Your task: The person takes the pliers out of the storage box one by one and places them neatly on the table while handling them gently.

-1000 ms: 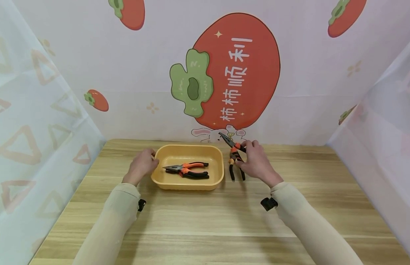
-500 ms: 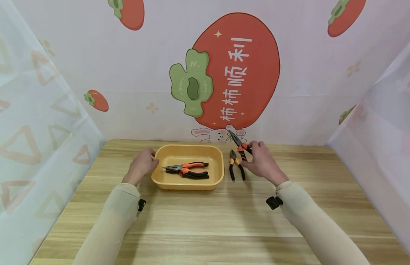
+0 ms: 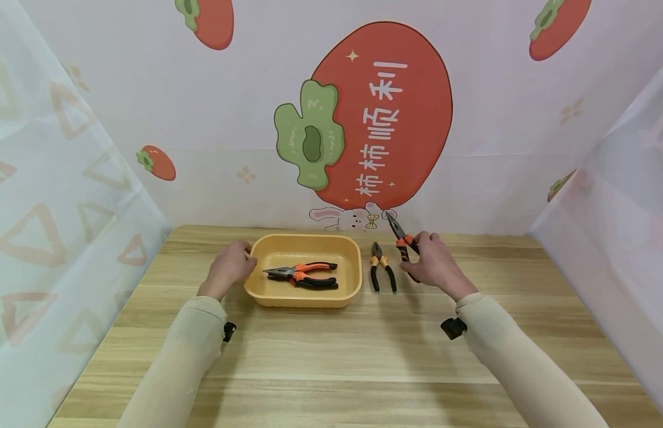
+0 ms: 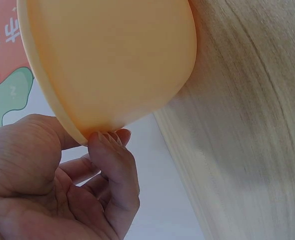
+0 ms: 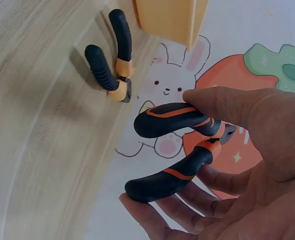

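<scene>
In the head view, my left hand [image 3: 228, 269] pinches the left end of a yellow plastic tray [image 3: 299, 302]; in the left wrist view, thumb and fingers meet at its rim [image 4: 50, 100]. Inside lie long-nose pliers [image 3: 283, 271] with orange and black handles, overlapping another dark tool mostly hidden beneath. My right hand [image 3: 434, 264] holds a second pair of long-nose pliers [image 3: 397, 228] by its black-and-orange handles, nose pointing up toward the wall. The right wrist view shows the handles [image 5: 172, 179] spread between thumb and fingers.
Pliers with yellow-orange and black handles [image 3: 377, 261] lie on the wooden table [image 3: 331, 368] between the tray and my right hand. A printed cloth wall [image 3: 213, 196] rises behind the table's far edge, with more cloth at both sides.
My right hand has moved right with the long-nose pliers, away from the pliers on the table, which now show fully. The left hand and tray stay put.
</scene>
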Motion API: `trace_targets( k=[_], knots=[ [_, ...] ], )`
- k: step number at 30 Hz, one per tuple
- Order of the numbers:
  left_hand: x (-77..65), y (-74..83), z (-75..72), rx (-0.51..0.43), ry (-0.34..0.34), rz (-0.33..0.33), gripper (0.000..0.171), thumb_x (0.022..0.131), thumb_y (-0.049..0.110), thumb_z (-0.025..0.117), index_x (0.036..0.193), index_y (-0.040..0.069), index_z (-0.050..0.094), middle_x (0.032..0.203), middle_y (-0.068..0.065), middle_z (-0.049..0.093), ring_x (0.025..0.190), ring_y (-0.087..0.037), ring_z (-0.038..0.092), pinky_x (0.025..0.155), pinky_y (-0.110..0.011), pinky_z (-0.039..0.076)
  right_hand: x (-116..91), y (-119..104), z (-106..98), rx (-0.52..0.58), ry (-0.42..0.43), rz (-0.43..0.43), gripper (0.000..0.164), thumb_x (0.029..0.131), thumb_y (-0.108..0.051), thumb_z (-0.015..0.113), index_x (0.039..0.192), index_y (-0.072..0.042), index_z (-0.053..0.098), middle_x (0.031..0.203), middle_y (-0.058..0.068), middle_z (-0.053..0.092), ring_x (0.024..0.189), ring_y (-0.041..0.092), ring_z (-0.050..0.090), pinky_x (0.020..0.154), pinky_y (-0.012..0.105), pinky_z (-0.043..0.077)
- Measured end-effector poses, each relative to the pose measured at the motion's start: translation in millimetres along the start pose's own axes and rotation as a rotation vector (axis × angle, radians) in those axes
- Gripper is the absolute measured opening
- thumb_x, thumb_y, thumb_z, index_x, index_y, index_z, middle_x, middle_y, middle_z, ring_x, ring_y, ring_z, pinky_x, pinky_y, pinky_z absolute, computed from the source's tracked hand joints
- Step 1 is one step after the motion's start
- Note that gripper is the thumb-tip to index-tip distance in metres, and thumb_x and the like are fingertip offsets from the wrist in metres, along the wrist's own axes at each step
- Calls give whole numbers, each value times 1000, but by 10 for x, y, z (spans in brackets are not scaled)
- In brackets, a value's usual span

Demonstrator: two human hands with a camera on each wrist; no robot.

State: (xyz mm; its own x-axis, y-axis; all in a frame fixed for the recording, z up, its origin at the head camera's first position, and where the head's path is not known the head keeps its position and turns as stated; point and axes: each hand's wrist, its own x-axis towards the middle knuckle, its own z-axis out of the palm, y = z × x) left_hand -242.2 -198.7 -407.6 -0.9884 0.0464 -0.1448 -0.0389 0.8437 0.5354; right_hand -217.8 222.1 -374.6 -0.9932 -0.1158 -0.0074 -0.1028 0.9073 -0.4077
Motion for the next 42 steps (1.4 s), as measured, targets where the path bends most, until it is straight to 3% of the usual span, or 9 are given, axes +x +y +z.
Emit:
trace_targets(
  k=[9, 22, 42],
  knots=[
    [1, 6, 4, 9, -1, -3, 36, 102, 17, 53, 128, -7, 58, 107, -22, 66, 78, -26, 64, 61, -33, 51, -14, 76, 26, 5, -19, 16, 51, 89, -25, 78, 113, 9, 49, 94, 20, 45, 74, 30, 44, 60, 39, 38],
    [15, -5, 10, 7, 2, -4, 37, 102, 17, 54, 129, -8, 57, 108, -22, 66, 79, -26, 65, 61, -33, 51, 11, 162, 93, -6, -31, 53, 45, 89, -28, 76, 102, 6, 50, 89, 18, 46, 75, 29, 44, 60, 37, 35],
    [31, -9, 14, 26, 18, 0, 37, 101, 17, 55, 128, -8, 58, 108, -22, 66, 83, -28, 64, 64, -36, 52, 64, 273, 304, -32, -105, 177, 51, 89, -34, 76, 104, 7, 49, 99, 24, 51, 74, 31, 51, 60, 38, 42]
  ],
)
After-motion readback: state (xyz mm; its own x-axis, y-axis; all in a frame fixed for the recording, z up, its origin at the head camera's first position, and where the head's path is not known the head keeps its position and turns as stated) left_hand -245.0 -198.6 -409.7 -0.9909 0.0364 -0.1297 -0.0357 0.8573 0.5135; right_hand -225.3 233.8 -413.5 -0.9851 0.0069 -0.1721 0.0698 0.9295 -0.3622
